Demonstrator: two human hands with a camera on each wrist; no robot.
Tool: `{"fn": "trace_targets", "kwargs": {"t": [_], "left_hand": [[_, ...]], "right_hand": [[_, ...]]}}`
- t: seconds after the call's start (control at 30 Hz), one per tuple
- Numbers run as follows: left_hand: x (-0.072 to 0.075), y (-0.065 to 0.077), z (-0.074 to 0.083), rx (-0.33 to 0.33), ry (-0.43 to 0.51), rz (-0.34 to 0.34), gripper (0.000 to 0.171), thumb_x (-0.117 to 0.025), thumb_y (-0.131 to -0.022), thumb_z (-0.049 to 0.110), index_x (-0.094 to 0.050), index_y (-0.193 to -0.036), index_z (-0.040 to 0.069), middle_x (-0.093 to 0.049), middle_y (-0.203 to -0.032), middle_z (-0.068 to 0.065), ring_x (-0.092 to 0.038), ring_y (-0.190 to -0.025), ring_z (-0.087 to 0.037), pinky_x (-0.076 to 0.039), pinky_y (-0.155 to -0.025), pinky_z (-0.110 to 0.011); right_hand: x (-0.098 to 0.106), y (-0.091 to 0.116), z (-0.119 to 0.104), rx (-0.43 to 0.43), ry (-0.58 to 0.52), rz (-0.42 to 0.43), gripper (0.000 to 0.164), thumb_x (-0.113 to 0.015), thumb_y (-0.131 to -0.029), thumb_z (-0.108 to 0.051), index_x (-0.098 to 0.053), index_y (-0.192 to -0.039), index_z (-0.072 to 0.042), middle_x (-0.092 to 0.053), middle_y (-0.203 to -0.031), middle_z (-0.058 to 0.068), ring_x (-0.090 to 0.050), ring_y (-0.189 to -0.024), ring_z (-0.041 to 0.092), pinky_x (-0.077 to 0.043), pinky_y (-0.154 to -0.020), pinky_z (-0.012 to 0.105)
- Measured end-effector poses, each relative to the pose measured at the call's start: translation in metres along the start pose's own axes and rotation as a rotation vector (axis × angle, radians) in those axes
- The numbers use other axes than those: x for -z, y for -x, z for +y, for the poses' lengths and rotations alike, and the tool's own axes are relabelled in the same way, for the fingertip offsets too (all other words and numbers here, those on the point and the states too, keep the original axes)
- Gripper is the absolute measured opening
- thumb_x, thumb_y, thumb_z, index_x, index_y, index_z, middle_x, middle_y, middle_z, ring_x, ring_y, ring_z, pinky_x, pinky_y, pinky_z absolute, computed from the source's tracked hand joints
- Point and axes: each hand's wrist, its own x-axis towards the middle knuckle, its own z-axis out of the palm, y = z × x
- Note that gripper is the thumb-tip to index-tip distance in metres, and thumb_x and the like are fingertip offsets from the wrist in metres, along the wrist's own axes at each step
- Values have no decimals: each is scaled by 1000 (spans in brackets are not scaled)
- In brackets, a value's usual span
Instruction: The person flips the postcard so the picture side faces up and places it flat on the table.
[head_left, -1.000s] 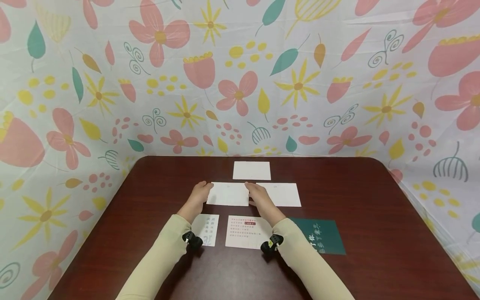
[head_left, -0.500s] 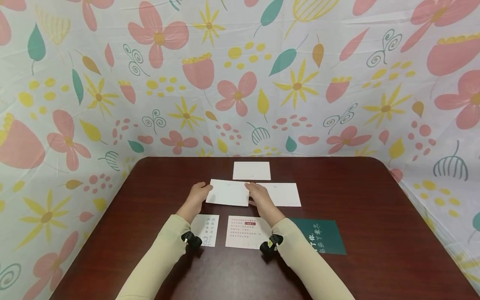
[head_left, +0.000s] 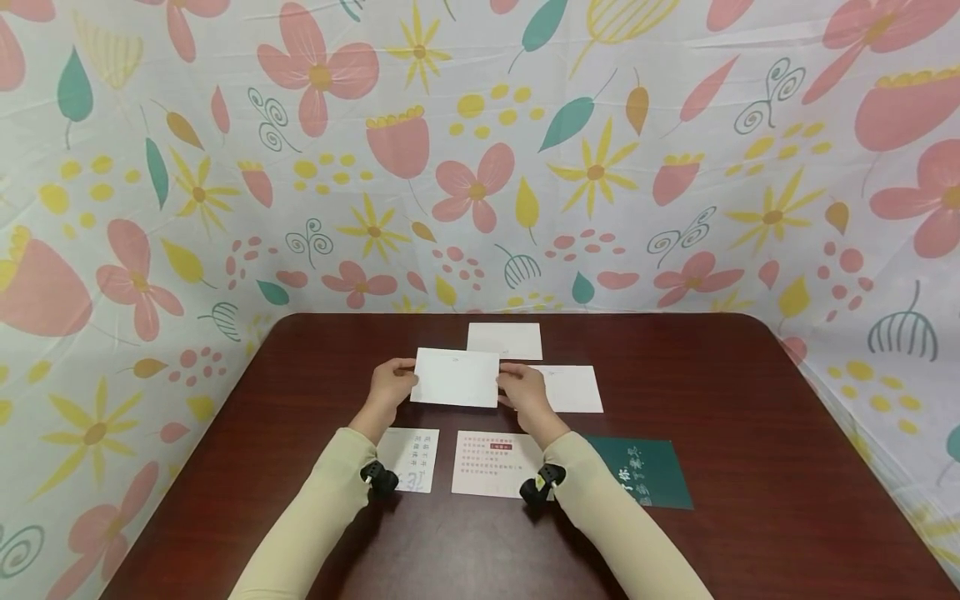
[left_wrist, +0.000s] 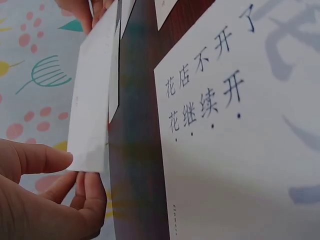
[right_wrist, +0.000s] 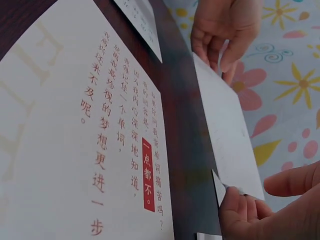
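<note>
Two hands hold one white card; two white cards and three printed cards lie nearby.

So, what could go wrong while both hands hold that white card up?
The left hand and right hand hold the held card only by its ends, so it might slip or bend. The right hand also overlaps the neighbouring white card in the head view and could nudge it.

Glossy red-brown table, white cloth backdrop behind, pink-and-yellow floral print
</note>
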Motion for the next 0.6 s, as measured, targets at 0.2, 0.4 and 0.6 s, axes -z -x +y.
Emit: {"fn": "trace_targets", "kwargs": {"t": [0.2,0.4,0.6], "left_hand": [[1,1,0,-13,20,22,32,-57,-91,-1,-60,-122,-4,-56,-98,-15,-59,-89,-28,-51,-84,-41],[2,0,-1,14,13,41,24,-59,-92,1,-62,-114,-6,-60,-100,-16,-59,-84,-22,-52,-80,-37],[4,-1,-5,-29,43,48,15,-60,-90,2,-62,-103,-5,-59,-89,-15,-57,-74,-21,-54,-74,-37]], "right_hand": [[1,0,0,-8,5,46,29,-57,-93,-3,-60,-121,3,-59,-115,18,-60,-100,25,-53,-86,39],[2,-1,0,-10,5,55,25,-60,-90,-1,-63,-114,3,-63,-102,15,-62,-84,19,-55,-80,37],[2,-3,-1,-6,22,66,23,-61,-89,-2,-64,-112,2,-63,-95,12,-63,-85,23,-55,-76,34]]}}
